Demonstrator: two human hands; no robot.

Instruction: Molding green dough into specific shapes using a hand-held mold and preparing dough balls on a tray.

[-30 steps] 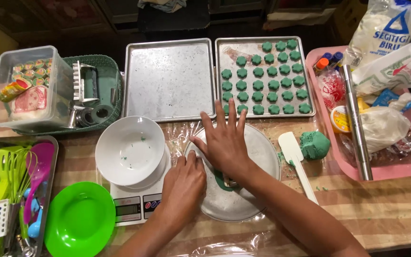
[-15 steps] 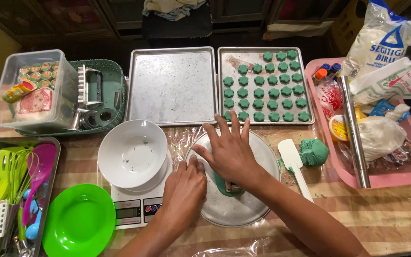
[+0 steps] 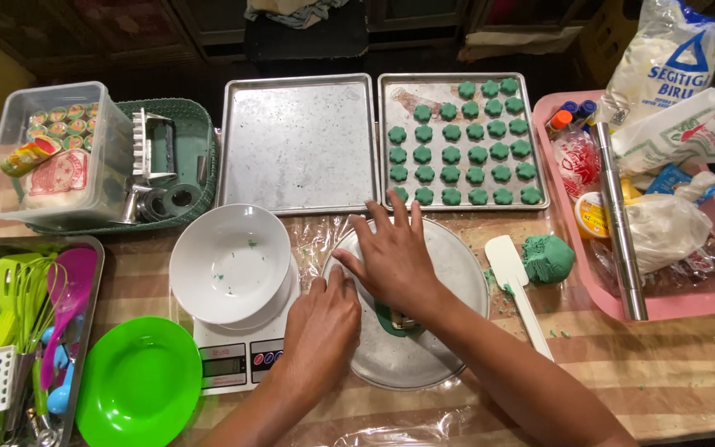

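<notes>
My right hand (image 3: 392,258) lies flat with fingers spread on a round metal plate (image 3: 457,257), pressing on a piece of green dough (image 3: 389,321). A small metal piece shows under the heel of that hand. My left hand (image 3: 321,327) rests with curled fingers on the plate's left side, holding nothing that I can see. A white spatula (image 3: 516,285) and a lump of green dough (image 3: 549,257) lie just right of the plate. Behind it, one baking tray (image 3: 463,141) carries several green flower-shaped pieces.
An empty baking tray (image 3: 298,145) lies at the back. A white bowl (image 3: 231,264) sits on a kitchen scale (image 3: 236,361), with a green plate (image 3: 139,384) and a utensil tray (image 3: 10,331) to the left. A pink tray (image 3: 680,302) with bags and a rolling pin (image 3: 620,232) stands right.
Both hands have stayed on the round plate; my right hand has shifted slightly toward the plate's left side. The view has tilted a little.
</notes>
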